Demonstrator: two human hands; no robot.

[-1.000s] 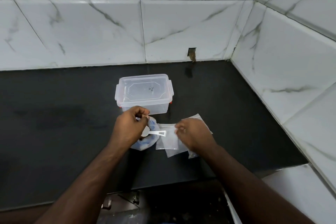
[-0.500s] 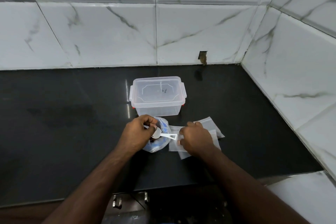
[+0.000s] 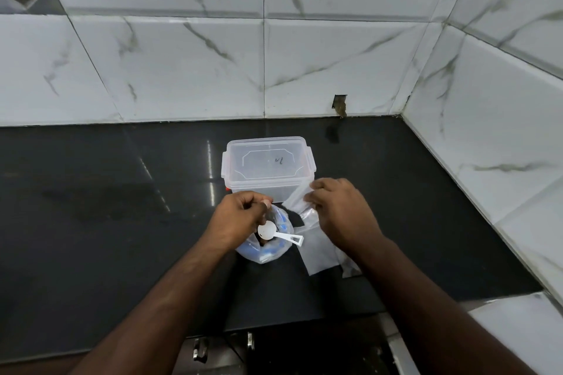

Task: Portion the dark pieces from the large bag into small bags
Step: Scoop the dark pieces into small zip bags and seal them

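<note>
Left hand point(image 3: 240, 216) curled at the rim of the large bag point(image 3: 268, 248), pinching it open on the black counter point(image 3: 106, 216); white scoop point(image 3: 275, 233) resting across the mouth. Right hand point(image 3: 341, 213) just right, pinching a small bag point(image 3: 300, 199), lifted near the lidded clear container point(image 3: 268, 166). More small bags point(image 3: 320, 253) flat beneath.

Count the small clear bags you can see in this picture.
3 at least: one small bag lifted in the right hand, and two flat on the counter under that wrist; more may be hidden.
</note>
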